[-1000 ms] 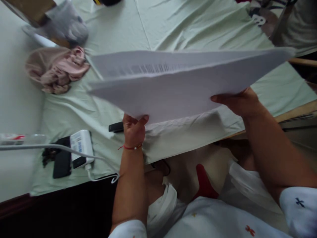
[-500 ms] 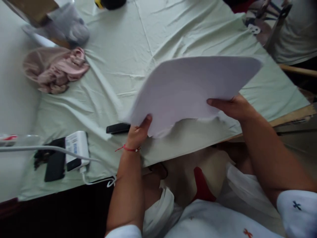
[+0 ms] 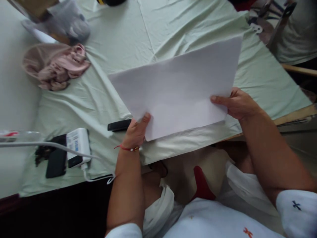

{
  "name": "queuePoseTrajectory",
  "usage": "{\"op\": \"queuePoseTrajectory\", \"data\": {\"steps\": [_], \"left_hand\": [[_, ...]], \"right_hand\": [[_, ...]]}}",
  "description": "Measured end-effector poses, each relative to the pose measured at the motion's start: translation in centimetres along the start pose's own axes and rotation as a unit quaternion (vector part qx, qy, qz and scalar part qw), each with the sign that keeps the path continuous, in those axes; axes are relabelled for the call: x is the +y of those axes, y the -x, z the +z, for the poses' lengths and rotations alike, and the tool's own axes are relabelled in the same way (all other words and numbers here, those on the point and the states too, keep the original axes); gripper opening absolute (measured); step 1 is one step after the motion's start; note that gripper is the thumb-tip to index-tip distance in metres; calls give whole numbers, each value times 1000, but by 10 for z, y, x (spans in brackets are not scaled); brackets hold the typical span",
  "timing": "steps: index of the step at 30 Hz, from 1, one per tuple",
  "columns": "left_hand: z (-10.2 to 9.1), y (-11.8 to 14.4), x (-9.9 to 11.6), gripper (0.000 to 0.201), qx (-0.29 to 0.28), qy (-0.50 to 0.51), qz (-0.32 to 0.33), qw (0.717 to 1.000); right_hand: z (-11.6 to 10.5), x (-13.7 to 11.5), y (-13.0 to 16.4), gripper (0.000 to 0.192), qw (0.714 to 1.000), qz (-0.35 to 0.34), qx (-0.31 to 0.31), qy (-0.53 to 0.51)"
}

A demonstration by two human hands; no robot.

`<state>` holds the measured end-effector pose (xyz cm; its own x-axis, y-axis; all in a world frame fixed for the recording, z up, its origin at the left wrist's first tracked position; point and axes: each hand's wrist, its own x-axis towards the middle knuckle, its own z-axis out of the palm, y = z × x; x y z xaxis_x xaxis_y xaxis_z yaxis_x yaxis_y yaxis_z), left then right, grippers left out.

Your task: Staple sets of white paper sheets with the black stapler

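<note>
Paper: white sheet (image 3: 180,89) held above the green cloth (image 3: 119,49), long axis rising toward the right.
Left hand (image 3: 135,132): pinches near corner.
Right hand (image 3: 237,102): grips right edge.
Writing: none legible, possibly blurred.

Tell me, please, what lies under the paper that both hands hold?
Pale green cloth shows around the paper, and a black object sticks out by the left hand. Whatever lies directly beneath is covered.

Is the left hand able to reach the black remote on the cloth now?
Probably yes: the black remote lies just beside the left hand with nothing between, but that hand is holding the white sheet.
</note>
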<state>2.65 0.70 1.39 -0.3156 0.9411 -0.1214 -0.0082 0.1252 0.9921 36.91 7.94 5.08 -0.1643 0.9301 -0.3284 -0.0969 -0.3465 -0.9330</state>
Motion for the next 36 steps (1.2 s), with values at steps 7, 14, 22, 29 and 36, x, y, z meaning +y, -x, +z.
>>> {"op": "queuePoseTrajectory", "data": {"steps": [7,14,22,29,36], "left_hand": [[-1,5,2,65,-67,28,-16,997],[-2,4,-1,74,-120,24,-3,992],[3,5,3,53,-160,29,-17,987],[8,6,10,41,-148,50,-3,988],[15,9,13,40,-92,73,-28,993]], "right_hand": [[3,-2,-3,25,999,17,25,-30],[2,0,-6,27,998,24,45,-22],[2,1,-11,27,995,-6,85,-55],[-1,-1,-12,29,992,2,113,-61],[3,-6,-4,38,997,20,68,-41]]}}
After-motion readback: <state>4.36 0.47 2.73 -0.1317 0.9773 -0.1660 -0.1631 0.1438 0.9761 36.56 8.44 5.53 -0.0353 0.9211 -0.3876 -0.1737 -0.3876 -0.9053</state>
